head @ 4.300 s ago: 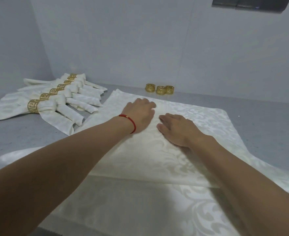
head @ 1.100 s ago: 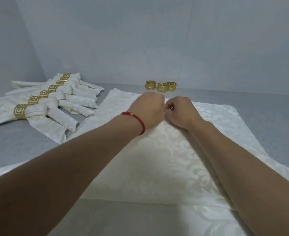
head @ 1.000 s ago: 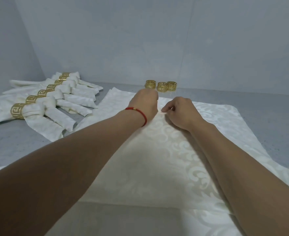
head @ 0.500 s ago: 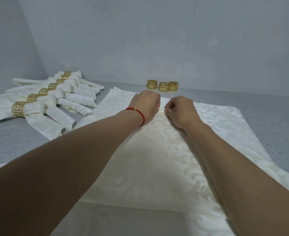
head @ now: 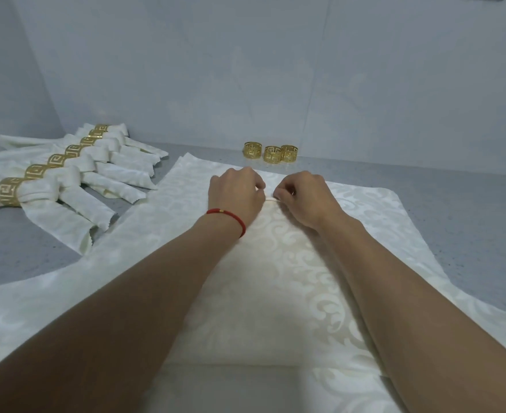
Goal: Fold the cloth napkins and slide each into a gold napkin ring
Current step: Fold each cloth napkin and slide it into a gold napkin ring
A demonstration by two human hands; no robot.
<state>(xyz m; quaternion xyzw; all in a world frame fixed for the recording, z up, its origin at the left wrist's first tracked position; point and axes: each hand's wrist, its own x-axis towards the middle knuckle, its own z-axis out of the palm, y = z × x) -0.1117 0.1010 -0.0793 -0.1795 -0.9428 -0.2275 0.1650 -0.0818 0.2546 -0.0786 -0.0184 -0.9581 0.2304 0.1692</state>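
Nearest the camera, both forearms are reaching forward over a stack of flat cream damask napkins [head: 275, 293] lying spread on the grey bench [head: 469, 222]. The top napkin is sitting as a smaller folded panel on wider ones below, its near edge running straight across, probably because it is already doubled over.

Mid-scene, the left hand [head: 235, 193], with a red string bracelet [head: 227, 216] on its wrist, and the right hand [head: 301, 196] are working almost knuckle to knuckle at the panel's far edge. Each grip is curled and pinching a thin raised ridge of cloth [head: 270, 199] between fingertips and thumb, hands just apart so the ridge is stretching taut between them. Judging by this, the person is starting a narrow pleat or roll at the far edge; pinching close together is likely keeping the first fold even. Fingertips are mostly hidden behind the knuckles.

To the left, finished napkins [head: 66, 180] are lying in an overlapping row, each threaded through a gold ring [head: 8, 192], parked aside so the work area is staying free.

Farthest back, three spare gold rings [head: 271, 152] are standing together by the wall [head: 275, 70], within reach for the napkins left. The task is looking well advanced but not finished.
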